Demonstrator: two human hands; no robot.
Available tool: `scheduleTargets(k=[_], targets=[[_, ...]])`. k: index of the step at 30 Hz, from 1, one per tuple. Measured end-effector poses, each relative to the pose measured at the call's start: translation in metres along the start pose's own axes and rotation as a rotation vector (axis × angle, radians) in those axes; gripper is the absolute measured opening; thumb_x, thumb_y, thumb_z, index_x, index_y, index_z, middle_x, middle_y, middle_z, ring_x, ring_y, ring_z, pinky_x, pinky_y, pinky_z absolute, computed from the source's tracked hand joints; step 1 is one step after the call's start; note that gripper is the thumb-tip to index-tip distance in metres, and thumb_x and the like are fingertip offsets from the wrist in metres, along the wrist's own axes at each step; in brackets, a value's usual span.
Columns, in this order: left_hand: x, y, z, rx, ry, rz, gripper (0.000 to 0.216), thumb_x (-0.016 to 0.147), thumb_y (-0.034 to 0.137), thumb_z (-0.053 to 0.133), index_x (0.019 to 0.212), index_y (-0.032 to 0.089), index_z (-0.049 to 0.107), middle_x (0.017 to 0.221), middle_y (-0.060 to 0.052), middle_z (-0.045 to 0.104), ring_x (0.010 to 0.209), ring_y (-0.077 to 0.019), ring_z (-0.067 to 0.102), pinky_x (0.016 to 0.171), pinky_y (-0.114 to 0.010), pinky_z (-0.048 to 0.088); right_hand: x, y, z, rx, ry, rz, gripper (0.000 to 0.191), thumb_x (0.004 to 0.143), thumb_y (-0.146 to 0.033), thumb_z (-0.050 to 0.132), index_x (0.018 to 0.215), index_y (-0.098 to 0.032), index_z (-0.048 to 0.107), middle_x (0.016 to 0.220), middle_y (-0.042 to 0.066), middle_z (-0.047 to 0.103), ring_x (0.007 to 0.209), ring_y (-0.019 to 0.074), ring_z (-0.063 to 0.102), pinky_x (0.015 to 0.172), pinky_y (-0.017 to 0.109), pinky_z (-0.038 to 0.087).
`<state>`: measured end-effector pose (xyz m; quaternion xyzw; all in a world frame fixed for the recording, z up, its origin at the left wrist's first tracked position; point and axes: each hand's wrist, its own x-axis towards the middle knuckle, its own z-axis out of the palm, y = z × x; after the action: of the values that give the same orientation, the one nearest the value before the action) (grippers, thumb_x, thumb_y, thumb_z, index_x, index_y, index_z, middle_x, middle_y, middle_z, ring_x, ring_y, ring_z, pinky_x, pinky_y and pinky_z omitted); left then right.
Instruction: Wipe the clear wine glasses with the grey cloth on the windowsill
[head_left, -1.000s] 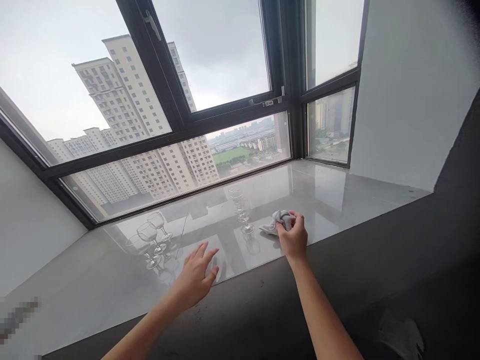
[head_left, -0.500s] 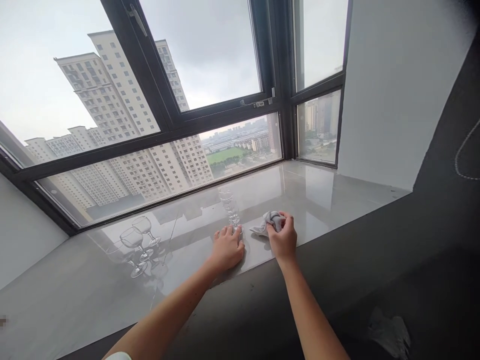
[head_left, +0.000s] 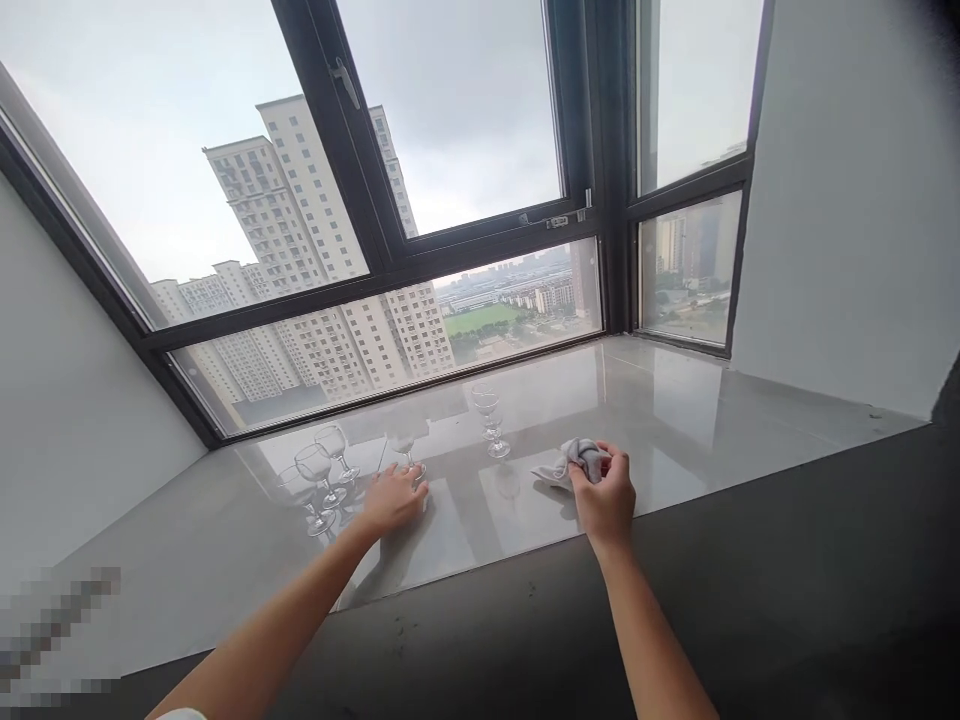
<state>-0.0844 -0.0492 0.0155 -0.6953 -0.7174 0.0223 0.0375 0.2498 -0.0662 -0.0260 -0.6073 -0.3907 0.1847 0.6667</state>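
Observation:
My left hand [head_left: 392, 499] rests on the glossy grey window sill [head_left: 675, 400], fingers closed round the foot of a clear stemmed glass [head_left: 406, 446] that stands upright. Just left of it stand three more stemmed glasses [head_left: 315, 474] in a close group. My right hand [head_left: 606, 497] is closed on a crumpled grey cloth [head_left: 576, 459] that lies on the sill. Between my hands, further back, two stemmed glasses [head_left: 490, 420] stand in a short row.
A big window with dark frames [head_left: 390, 262] runs along the back of the sill, white walls [head_left: 847, 200] close both ends. A dark ledge [head_left: 750, 560] lies between me and the sill.
My left hand reached right to the row of glasses, took the nearest one by its foot and brought it left, close to the group of three. My right hand kept hold of the cloth.

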Motion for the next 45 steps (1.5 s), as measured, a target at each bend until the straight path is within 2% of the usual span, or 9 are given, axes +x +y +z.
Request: scheduleTargets(k=[4,8,19,25,30,35,38,42,45], targets=[[0.02,-0.043,0.001,-0.018,-0.049,-0.08,0.058,0.095,0.049,0.029,0.145,0.026,0.046,0.149,-0.008,0.048,0.147,-0.0323,0.026,0.115,-0.055,0.022,0.0,0.002,0.0,-0.009,-0.018,0.013,0.055,0.069,-0.048,0.064,0.117,-0.022,0.053,0.094,0.005,0.061,0.079,0.0236,0.059,0.071,0.033,0.043],[0.034,-0.067,0.007,-0.044,-0.067,-0.107,0.058,0.096,0.046,0.026,0.146,0.024,0.043,0.151,-0.009,0.045,0.146,-0.0314,0.028,0.113,-0.052,0.025,0.0,0.001,0.0,-0.012,-0.031,0.01,0.056,0.069,-0.049,0.064,0.117,-0.022,0.053,0.095,0.005,0.061,0.079,0.0244,0.059,0.069,0.033,0.043],[0.042,-0.075,0.02,0.001,0.012,-0.217,0.06,0.094,0.041,0.028,0.148,0.015,0.038,0.153,-0.017,0.04,0.144,-0.034,0.029,0.112,-0.054,0.025,0.0,0.001,-0.001,-0.004,-0.024,0.016,0.056,0.068,-0.049,0.064,0.116,-0.022,0.053,0.095,0.005,0.061,0.081,0.0237,0.059,0.072,0.033,0.043],[0.033,-0.073,0.014,-0.023,0.0,-0.288,0.065,0.095,0.046,0.029,0.153,0.016,0.029,0.152,-0.021,0.039,0.14,-0.0398,0.035,0.11,-0.056,0.025,0.0,0.0,0.0,0.009,-0.029,0.018,0.053,0.069,-0.047,0.064,0.116,-0.023,0.052,0.093,0.004,0.061,0.08,0.0234,0.059,0.071,0.033,0.043],[0.014,-0.036,0.003,-0.002,0.048,-0.278,0.068,0.093,0.047,0.035,0.154,0.019,0.028,0.154,-0.022,0.035,0.142,-0.0391,0.032,0.112,-0.057,0.022,0.001,0.0,0.002,0.007,-0.025,0.004,0.051,0.07,-0.045,0.062,0.116,-0.023,0.052,0.093,0.004,0.062,0.08,0.0236,0.059,0.071,0.033,0.043],[0.0,0.03,0.0,-0.209,-0.021,0.224,0.062,0.096,0.046,0.034,0.154,0.025,0.03,0.162,-0.013,0.023,0.149,-0.0296,0.022,0.118,-0.047,0.022,0.001,0.003,0.004,-0.008,-0.017,-0.017,0.052,0.07,-0.044,0.062,0.117,-0.023,0.052,0.093,0.004,0.062,0.082,0.024,0.059,0.072,0.032,0.043],[0.006,0.075,0.003,-0.259,-0.055,0.402,0.06,0.096,0.05,0.034,0.153,0.031,0.031,0.164,-0.01,0.018,0.15,-0.033,0.016,0.118,-0.053,0.018,0.002,0.005,0.004,-0.008,-0.006,-0.024,0.052,0.071,-0.044,0.061,0.117,-0.023,0.052,0.093,0.004,0.062,0.082,0.0239,0.059,0.072,0.032,0.044],[0.029,0.125,0.008,-0.245,-0.039,0.382,0.062,0.096,0.049,0.034,0.155,0.03,0.026,0.164,-0.01,0.018,0.149,-0.0353,0.017,0.118,-0.055,0.017,0.002,0.003,0.004,0.002,-0.012,-0.018,0.051,0.071,-0.043,0.06,0.117,-0.022,0.052,0.094,0.005,0.063,0.08,0.0237,0.06,0.072,0.032,0.044],[0.048,0.146,0.011,-0.208,-0.055,0.305,0.064,0.096,0.047,0.03,0.156,0.025,0.023,0.163,-0.014,0.017,0.149,-0.0366,0.017,0.117,-0.056,0.016,0.003,0.001,0.004,0.01,0.001,-0.013,0.05,0.07,-0.043,0.059,0.116,-0.022,0.052,0.093,0.005,0.063,0.08,0.0241,0.061,0.073,0.033,0.044]])
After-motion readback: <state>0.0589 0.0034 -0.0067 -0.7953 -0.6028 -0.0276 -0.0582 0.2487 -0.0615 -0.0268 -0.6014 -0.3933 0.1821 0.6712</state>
